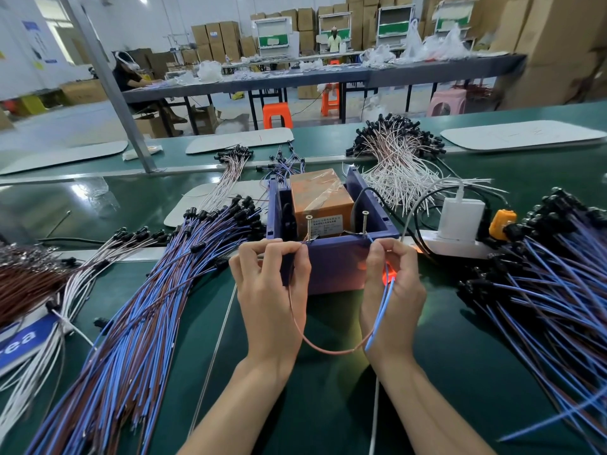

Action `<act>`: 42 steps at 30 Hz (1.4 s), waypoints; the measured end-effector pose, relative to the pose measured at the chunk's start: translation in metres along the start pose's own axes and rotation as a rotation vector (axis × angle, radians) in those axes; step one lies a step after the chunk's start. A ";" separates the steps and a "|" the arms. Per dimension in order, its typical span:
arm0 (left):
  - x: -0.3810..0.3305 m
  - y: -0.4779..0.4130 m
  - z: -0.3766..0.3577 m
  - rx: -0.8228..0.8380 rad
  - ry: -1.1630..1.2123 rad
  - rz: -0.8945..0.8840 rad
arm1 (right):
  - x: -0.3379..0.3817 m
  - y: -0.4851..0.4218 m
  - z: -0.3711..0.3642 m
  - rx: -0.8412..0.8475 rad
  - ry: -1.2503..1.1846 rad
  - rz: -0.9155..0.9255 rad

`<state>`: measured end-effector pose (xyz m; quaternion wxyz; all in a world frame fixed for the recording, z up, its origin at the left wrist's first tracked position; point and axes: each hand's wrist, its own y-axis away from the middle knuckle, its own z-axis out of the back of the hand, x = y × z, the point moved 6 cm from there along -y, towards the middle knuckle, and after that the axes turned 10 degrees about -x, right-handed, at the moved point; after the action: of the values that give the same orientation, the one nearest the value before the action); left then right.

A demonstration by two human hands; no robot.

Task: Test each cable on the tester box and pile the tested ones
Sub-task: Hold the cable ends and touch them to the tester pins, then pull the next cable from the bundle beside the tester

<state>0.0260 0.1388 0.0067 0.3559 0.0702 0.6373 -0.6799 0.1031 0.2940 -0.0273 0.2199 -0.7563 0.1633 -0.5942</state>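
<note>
Green matting covers the table (322, 408), and the purple tester box (331, 267) sits at twelve o'clock from the wrists. Two upright screws (308, 226) rise at its near edge and seem to serve as the contacts. The left hand (272, 297) pinches the brown end of one cable (328, 351) at the foot of the left screw. The right hand (394, 293) pinches the blue end up toward the right screw, so the cable sags in a loop between the wrists. Both sets of fingers are curled tight on the wire ends. An orange glow (388, 274) shows inside the right palm, probably the cable's lamp lighting, which would suggest a pass.

One heap of blue and brown cables (147, 307) lies at nine o'clock and another heap (542, 280) at three o'clock; which holds the tested ones cannot be told. White cables (400, 172) sprawl at one o'clock. At two o'clock a power strip (453, 247) lies just beside the box, and its cords curl near the right hand, where a lifted cable could snag.
</note>
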 end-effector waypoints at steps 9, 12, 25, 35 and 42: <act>0.002 0.001 0.000 0.004 0.002 0.012 | 0.010 0.000 0.002 0.084 0.003 0.019; 0.002 0.001 0.001 0.001 0.014 0.027 | 0.011 0.000 0.003 0.102 0.003 0.031; 0.005 0.016 0.008 0.097 0.098 0.023 | 0.015 0.005 0.024 0.142 0.036 0.012; 0.023 0.017 0.060 0.147 -0.065 0.085 | 0.023 0.018 0.025 0.371 0.193 0.206; 0.072 0.010 0.094 0.666 -0.675 -0.035 | 0.026 0.031 0.026 0.624 0.486 0.248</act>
<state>0.0123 0.0246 -0.0249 0.4896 -0.0551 0.2345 -0.8380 0.1351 0.2584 -0.0276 0.4635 -0.4655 0.1124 -0.7456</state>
